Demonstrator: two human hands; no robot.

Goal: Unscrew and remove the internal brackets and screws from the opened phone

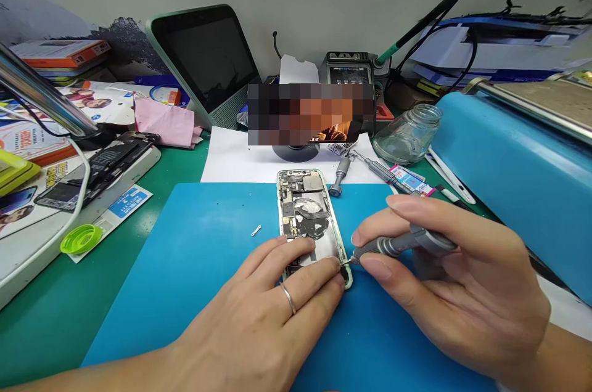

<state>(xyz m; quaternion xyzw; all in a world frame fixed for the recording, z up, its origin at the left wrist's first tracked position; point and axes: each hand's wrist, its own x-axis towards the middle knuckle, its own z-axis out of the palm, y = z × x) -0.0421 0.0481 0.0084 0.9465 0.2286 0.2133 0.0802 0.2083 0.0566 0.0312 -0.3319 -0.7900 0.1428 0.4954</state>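
An opened phone point(305, 195) with a pale green frame lies on the blue mat point(194, 256), its circuit boards and bare back plate exposed. My left hand point(277, 299) lies over its lower half, the fingers pressing it down and covering part of the inside. Between the thumb and fingers of my right hand point(467, 262) is a slim grey precision screwdriver point(393, 246), held nearly level. Its tip meets the phone's lower right edge, close to my left fingertips. A small metal bracket point(256, 230) sits on the mat left of the phone, with a few tiny specks nearby.
Behind the phone lie another grey screwdriver point(340, 176) and metal tweezers point(377, 167). A glass jar point(409, 133) stands right of them, beside a blue machine point(513, 182). At left are a disassembled phone screen point(102, 167), a green cap point(81, 238) and a tablet-like display point(208, 53).
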